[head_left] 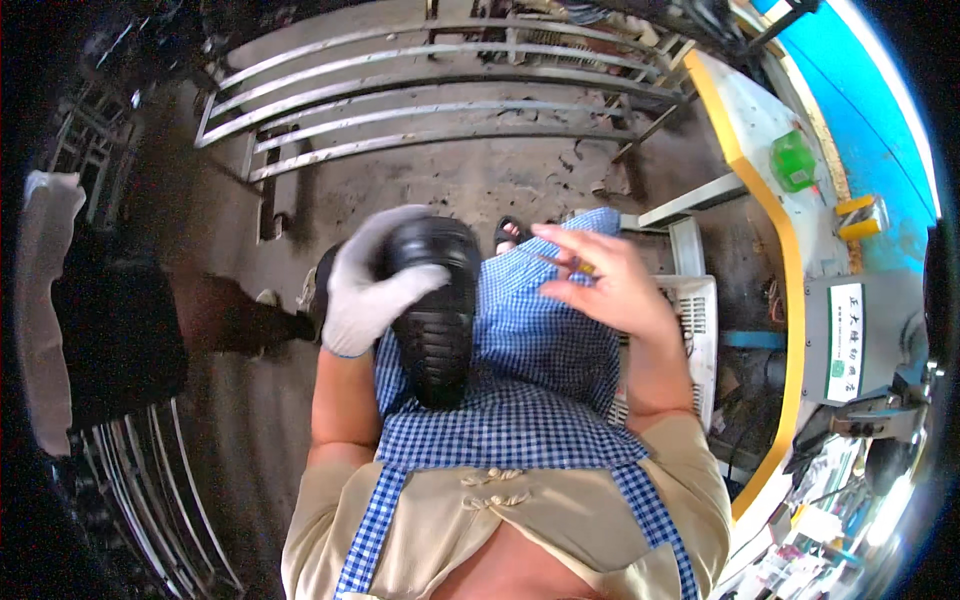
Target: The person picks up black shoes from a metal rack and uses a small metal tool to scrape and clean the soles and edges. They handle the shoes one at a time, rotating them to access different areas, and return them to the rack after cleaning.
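My left hand (pixel 375 285), in a white glove with bare fingertips hidden, grips a black shoe (pixel 435 345). The shoe is upright in front of my lap, with ridges across its lower part and a smooth rounded top end. To its right, my bare right hand (pixel 600 275) hovers apart from the shoe. Its index finger stretches toward the shoe and the other fingers curl. A small thin item with a yellowish bit shows among them, too blurred to name. A blue-and-white checked apron (pixel 540 340) covers my lap beneath both hands.
Metal rack rails (pixel 440 95) stand ahead over a stained floor. On my right are a white plastic crate (pixel 690 310) and a yellow-edged table (pixel 795 250) bearing a green container (pixel 793 160). A dark stand with pale cloth (pixel 52 300) is on the left.
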{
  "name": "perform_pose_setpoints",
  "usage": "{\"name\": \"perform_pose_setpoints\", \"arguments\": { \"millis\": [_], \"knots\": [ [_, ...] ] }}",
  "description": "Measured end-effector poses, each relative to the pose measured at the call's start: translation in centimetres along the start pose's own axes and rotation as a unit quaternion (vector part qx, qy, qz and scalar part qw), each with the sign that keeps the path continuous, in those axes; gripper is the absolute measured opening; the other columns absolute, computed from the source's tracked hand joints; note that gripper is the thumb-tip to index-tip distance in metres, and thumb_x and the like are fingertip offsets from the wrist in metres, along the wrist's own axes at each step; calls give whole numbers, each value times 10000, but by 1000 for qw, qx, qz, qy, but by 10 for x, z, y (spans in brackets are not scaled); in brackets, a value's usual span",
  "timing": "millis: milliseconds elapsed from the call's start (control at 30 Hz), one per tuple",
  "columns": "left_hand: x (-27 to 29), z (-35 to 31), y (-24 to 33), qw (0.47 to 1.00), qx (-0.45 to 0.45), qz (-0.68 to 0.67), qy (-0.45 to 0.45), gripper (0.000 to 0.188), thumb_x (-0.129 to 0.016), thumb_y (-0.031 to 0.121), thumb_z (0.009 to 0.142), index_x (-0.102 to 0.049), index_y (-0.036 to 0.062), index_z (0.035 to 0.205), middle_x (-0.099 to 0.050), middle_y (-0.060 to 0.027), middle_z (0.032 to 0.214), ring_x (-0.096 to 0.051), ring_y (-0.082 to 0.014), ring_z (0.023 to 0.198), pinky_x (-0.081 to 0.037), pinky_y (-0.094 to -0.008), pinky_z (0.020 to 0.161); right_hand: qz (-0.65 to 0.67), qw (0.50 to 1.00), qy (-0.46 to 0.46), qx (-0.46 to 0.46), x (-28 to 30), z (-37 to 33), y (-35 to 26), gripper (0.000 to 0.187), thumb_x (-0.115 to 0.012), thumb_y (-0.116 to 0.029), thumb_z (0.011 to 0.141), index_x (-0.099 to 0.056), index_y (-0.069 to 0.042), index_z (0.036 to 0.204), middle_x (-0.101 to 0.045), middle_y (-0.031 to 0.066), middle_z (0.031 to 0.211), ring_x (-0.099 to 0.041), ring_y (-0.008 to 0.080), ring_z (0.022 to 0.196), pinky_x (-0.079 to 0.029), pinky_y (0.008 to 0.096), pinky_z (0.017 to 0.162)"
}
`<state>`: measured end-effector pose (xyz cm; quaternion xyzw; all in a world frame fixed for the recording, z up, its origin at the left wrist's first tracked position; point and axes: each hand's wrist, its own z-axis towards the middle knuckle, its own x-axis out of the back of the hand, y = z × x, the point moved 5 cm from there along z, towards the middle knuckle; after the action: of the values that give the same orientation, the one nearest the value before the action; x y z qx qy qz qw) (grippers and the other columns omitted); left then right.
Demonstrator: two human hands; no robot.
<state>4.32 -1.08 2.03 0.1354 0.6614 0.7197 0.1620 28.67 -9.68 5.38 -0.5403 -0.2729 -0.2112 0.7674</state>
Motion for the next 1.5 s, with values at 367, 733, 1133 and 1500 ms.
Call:
{"name": "perform_pose_setpoints", "arguments": {
  "millis": [367,733,1133,1500],
  "knots": [
    [38,44,-78,843,113,-477,221,449,-578,458,949,-641,68,1162,-707,-102,1052,-698,-238,892,-592,-398,841,51,997,-59,-25,-70,-36,24,1084,-881,-260,660,-242,-148,1528,-588,174,1314,-651,377,1052,-545,419,870],
    [-10,92,-109,847,118,-515,-51,370,-586,412,964,-570,105,1169,-550,-22,934,-556,-196,872,-476,-325,786,538,705,377,-266,21,-62,92,429,-586,-25,730,-521,-51,1154,-620,105,827,-522,176,457,-390,262,357],
    [8,106,-202,907,188,-376,23,318,-579,152,957,-530,28,1246,-610,-94,982,-591,-191,825,-536,-343,759,190,752,632,8,227,108,137,783,-835,-139,756,-366,-71,1379,-612,63,991,-524,99,498,-414,220,410],
    [5,114,-209,909,208,-360,31,265,-616,143,951,-572,26,1184,-666,-105,980,-646,-191,808,-564,-326,729,151,839,479,-209,264,182,217,675,-810,-296,797,-445,-51,1310,-675,81,1004,-644,145,633,-394,247,406]
  ]
}}
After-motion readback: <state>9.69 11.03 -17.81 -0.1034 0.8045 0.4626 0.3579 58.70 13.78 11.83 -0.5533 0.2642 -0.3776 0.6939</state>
